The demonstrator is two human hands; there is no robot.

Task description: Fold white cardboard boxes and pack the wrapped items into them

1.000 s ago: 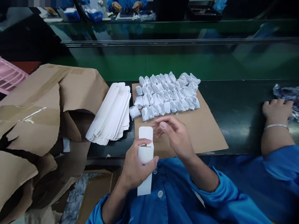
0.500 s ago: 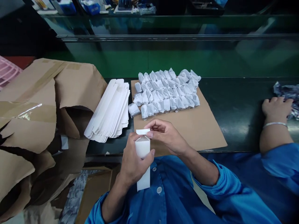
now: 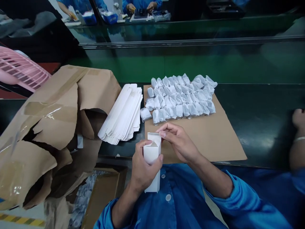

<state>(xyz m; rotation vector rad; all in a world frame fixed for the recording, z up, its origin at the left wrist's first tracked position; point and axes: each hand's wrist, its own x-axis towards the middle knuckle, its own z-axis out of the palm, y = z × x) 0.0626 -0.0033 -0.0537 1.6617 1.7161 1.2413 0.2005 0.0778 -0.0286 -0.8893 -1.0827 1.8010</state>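
My left hand (image 3: 141, 170) is wrapped round a tall, narrow white cardboard box (image 3: 152, 155), which stands upright close to my body. The box's top end faces up, with its end flap raised. Thumb and forefinger of my right hand (image 3: 179, 141) pinch the upper right corner of that flap. Beyond my hands, several rows of small items wrapped in white paper (image 3: 179, 111) sit on a brown cardboard sheet (image 3: 202, 136). To their left lies a fanned stack of flat white box blanks (image 3: 122, 114).
A large torn brown carton (image 3: 95, 84) takes up the left side, beside a pink plastic fan grille (image 3: 21, 68). Below the dark bench (image 3: 257, 121) is an open carton (image 3: 100, 197) holding wrapped items. A co-worker's arm (image 3: 296, 149) rests at the right edge; other people's hands work across the bench.
The view has shifted left, so the scene sits further right. The box flap now stands more upright, with my right fingers still at its corner. The co-worker's hand on the right is partly out of frame.
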